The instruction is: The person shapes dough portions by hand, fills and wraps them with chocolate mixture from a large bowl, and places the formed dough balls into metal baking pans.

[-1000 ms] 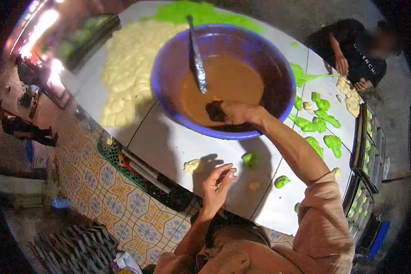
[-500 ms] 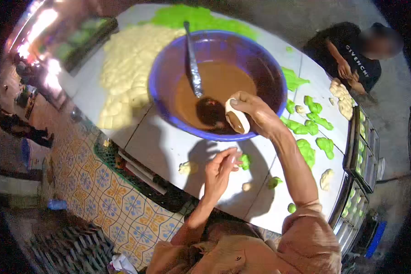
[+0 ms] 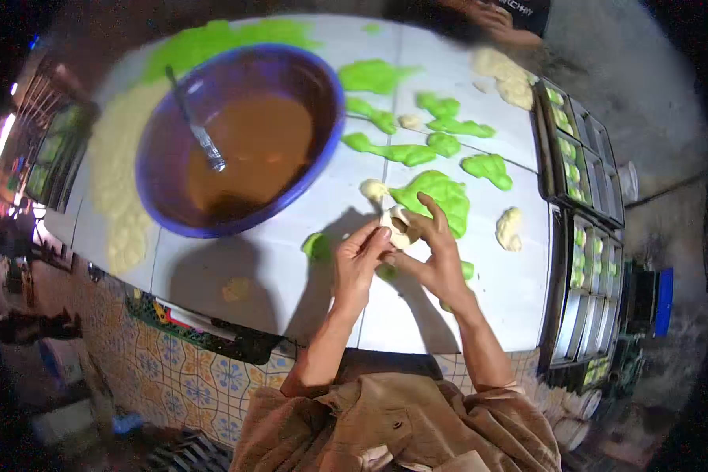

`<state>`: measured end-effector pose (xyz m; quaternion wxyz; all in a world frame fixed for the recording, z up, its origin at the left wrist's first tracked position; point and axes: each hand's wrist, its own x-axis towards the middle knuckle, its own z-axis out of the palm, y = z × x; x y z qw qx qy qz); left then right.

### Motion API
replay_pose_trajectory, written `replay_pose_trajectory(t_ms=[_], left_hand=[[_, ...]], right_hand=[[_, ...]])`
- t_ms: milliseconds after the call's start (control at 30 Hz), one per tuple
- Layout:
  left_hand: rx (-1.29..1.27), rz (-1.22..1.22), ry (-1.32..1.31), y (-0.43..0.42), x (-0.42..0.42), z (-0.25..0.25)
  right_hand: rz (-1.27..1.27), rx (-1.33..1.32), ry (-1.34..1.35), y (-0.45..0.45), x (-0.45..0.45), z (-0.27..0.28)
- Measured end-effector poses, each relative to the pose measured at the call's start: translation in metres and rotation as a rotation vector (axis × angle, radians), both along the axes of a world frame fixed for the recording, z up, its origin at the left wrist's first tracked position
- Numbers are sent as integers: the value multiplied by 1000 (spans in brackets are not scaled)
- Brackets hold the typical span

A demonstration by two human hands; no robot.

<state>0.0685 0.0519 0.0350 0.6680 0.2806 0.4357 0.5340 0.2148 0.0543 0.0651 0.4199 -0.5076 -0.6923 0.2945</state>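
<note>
Between my two hands is a small piece of pale dough (image 3: 399,230) with brown filling showing in its middle. My left hand (image 3: 355,263) pinches its near left edge between thumb and fingers. From the other side, the thumb and fingers of my right hand (image 3: 439,263) curl round it. Just beyond lie a green dough sheet (image 3: 440,203) and a small pale dough lump (image 3: 374,189). To the left stands a purple basin (image 3: 334,141) of brown filling (image 3: 263,145), with a metal spoon (image 3: 205,147) leaning in it.
Pale dough pieces (image 3: 122,189) cover the table's left side, and green dough (image 3: 220,43) lies behind the basin. Several green strips (image 3: 405,153) are scattered on the white table (image 3: 307,259). Divided trays (image 3: 578,165) line the right edge. Across the table, a person's arms (image 3: 499,20) show.
My right hand has left the basin's rim, bringing the filled dough down to my left hand, which now also grips it. The view has turned, so the basin appears further left.
</note>
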Motion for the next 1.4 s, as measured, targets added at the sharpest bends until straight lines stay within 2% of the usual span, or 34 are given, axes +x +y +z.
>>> replay_pose_trajectory(t_ms=[100, 200, 233, 300, 333, 433, 533, 567, 633, 733, 800, 867, 900, 933, 1000, 1033, 1067, 1133, 1167, 1200, 1267, 1333, 1367, 1400], left_hand=[[41, 2, 38, -4, 34, -7], [142, -37, 250, 5, 51, -10], [135, -69, 250, 7, 54, -5], [61, -166, 131, 14, 57, 0], [26, -210, 70, 18, 57, 1], [20, -297, 53, 29, 56, -4], [28, -337, 118, 21, 63, 1], [43, -351, 122, 16, 67, 1], [119, -385, 89, 8, 71, -3], [92, -450, 62, 8, 74, -16], [96, -469, 104, 3, 76, -5], [72, -482, 84, -2, 81, -9], [63, -484, 107, -6, 83, 5], [158, -497, 186, -8, 85, 1], [346, -521, 341, -13, 88, -13], [205, -528, 315, -11, 89, -30], [172, -429, 321, -15, 95, -16], [119, -427, 238, -16, 96, -31], [125, -514, 338, -16, 94, -18], [127, -516, 295, -18, 97, -22], [-12, -730, 426, -17, 94, -6], [58, -635, 587, -22, 94, -10], [95, -588, 665, -25, 95, -12], [170, -617, 736, -26, 92, -19]], right_hand=[[-213, 117, -40, -12, 11, -24], [-265, 61, -40, -8, 23, -24], [-216, 218, -70, -11, 22, -16], [-203, -91, 130, -17, 31, -13], [-177, -165, 165, -19, 38, -5], [-36, -229, 320, -28, 65, -14], [-89, -353, 466, -37, 67, -5], [-130, -226, 399, -37, 76, -33], [-218, 99, 139, -36, 72, -35], [-378, 20, 544, -38, 60, -59], [-515, -33, 548, -43, 51, -50], [-510, 249, 92, -43, 56, -41], [-499, 319, -44, -43, 60, -42], [-495, 396, -177, -43, 65, -43], [-479, 405, -235, -47, 76, -50], [-459, 359, -223, -51, 80, -51], [-428, 199, -123, -56, 86, -51], [-404, -102, 70, -69, 93, -38], [-309, -58, 9, -79, 97, -30], [-229, -46, -61, -86, 104, -38], [-287, -218, 18, -100, 109, -37], [-455, -301, 324, -104, 106, -49], [-460, -526, 361, -101, 106, -35], [-384, -620, 242, -101, 113, -47]])
